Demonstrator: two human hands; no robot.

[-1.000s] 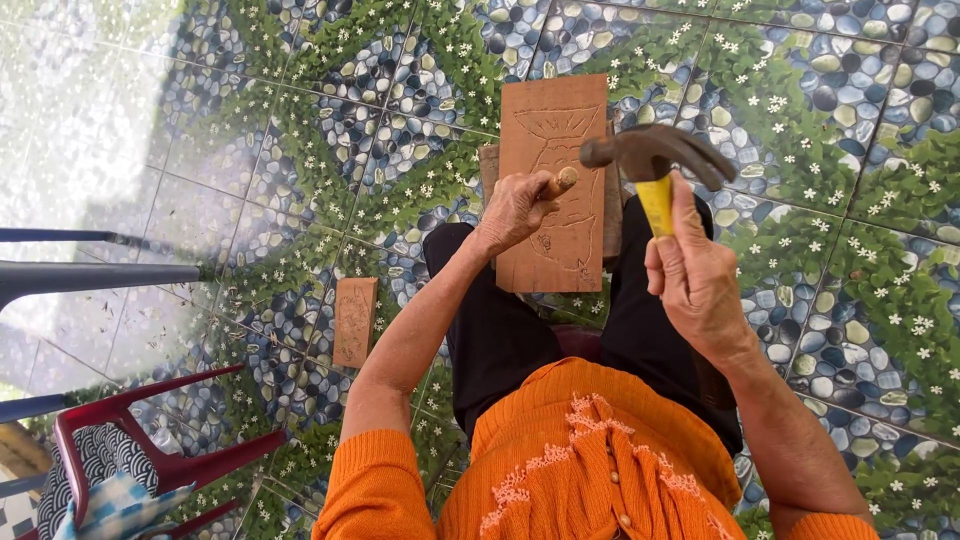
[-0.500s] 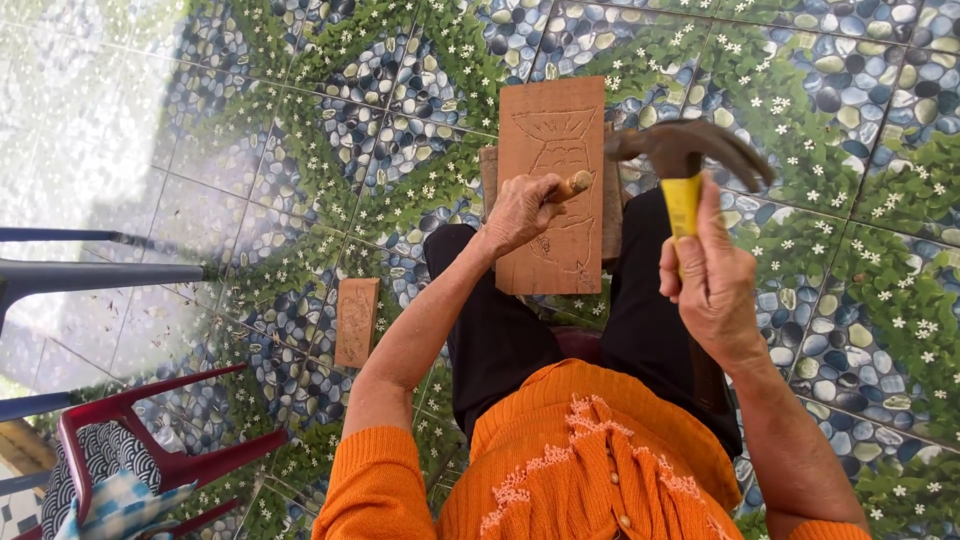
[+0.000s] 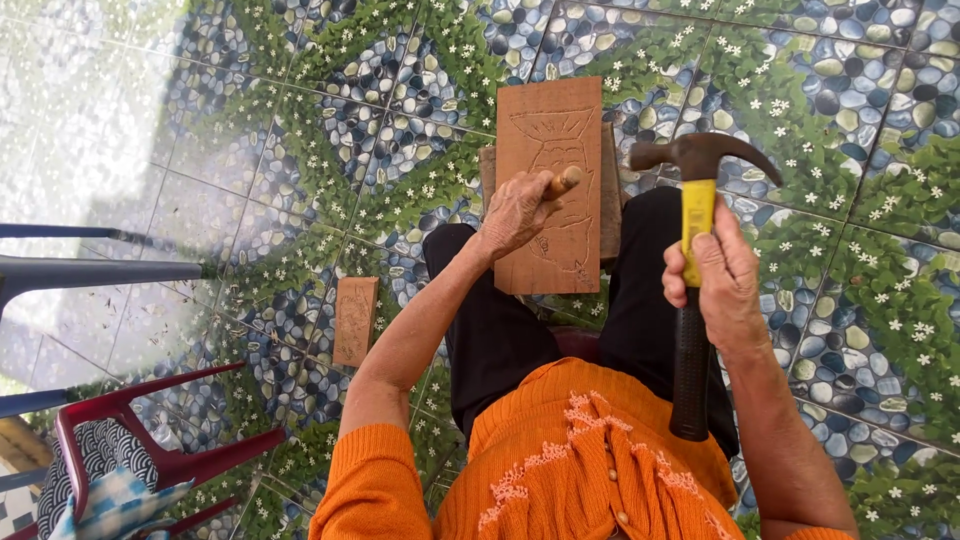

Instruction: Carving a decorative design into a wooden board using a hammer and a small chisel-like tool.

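Observation:
A tall wooden board (image 3: 555,140) with a carved figure rests upright between my knees. My left hand (image 3: 515,212) is closed around a chisel with a wooden handle (image 3: 565,182), its tip set against the board's middle. My right hand (image 3: 722,280) grips a claw hammer (image 3: 695,200) by its yellow and black handle, the head raised to the right of the chisel and apart from it. I sit in black trousers and an orange top.
A small carved wooden block (image 3: 355,320) lies on the tiled floor at my left. A red plastic chair (image 3: 160,460) with patterned cloth stands at the lower left. Grey chair legs (image 3: 100,270) reach in from the left edge.
The hammer head has swung back to the right, away from the chisel handle it was touching a second ago. My left hand and the board have stayed put.

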